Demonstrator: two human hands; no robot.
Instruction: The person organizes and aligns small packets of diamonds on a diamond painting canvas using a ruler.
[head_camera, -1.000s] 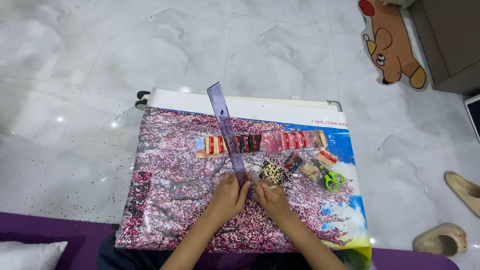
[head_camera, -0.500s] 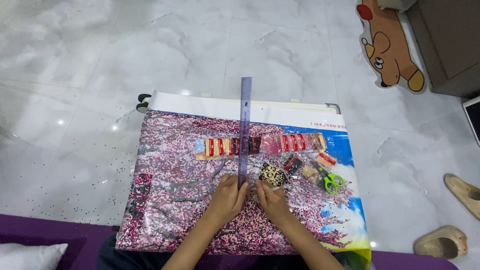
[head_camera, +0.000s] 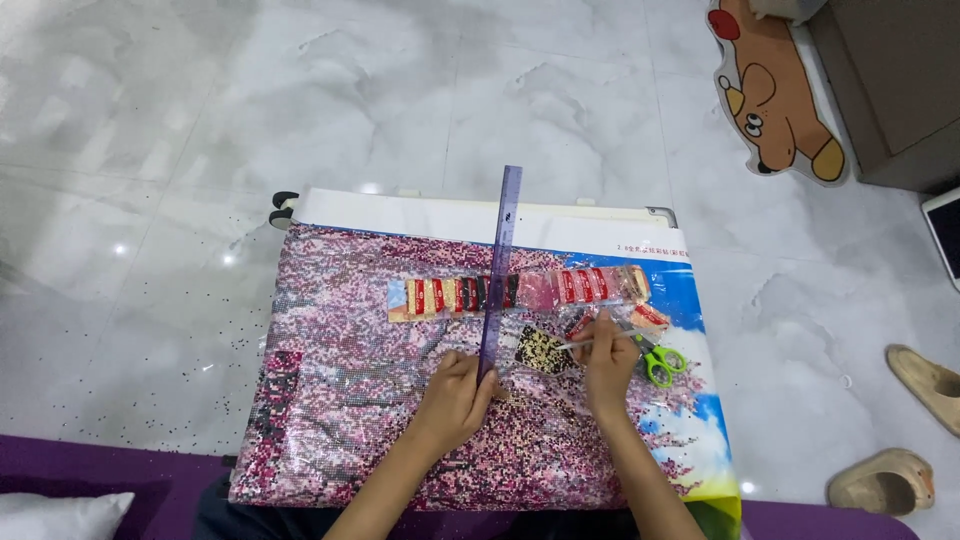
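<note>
A pink and blue bead mosaic canvas (head_camera: 340, 400) lies flat on the floor in front of me. My left hand (head_camera: 455, 395) grips the near end of a long purple ruler (head_camera: 500, 260), which points away from me across the canvas. My right hand (head_camera: 610, 360) holds a thin pen-like tool over a small tray of beads (head_camera: 540, 350). A row of small red and orange bead packets (head_camera: 520, 292) lies across the canvas under the ruler.
Green-handled scissors (head_camera: 658, 362) lie just right of my right hand. Marble floor tiles surround the canvas, with loose beads scattered at left. A cartoon animal mat (head_camera: 775, 95) and a brown box (head_camera: 890, 80) are at top right. Two beige slippers (head_camera: 900, 470) sit at right.
The ruler swung from leaning left to nearly straight away from me. My right hand moved right, off the ruler's end, toward the bead tray and scissors.
</note>
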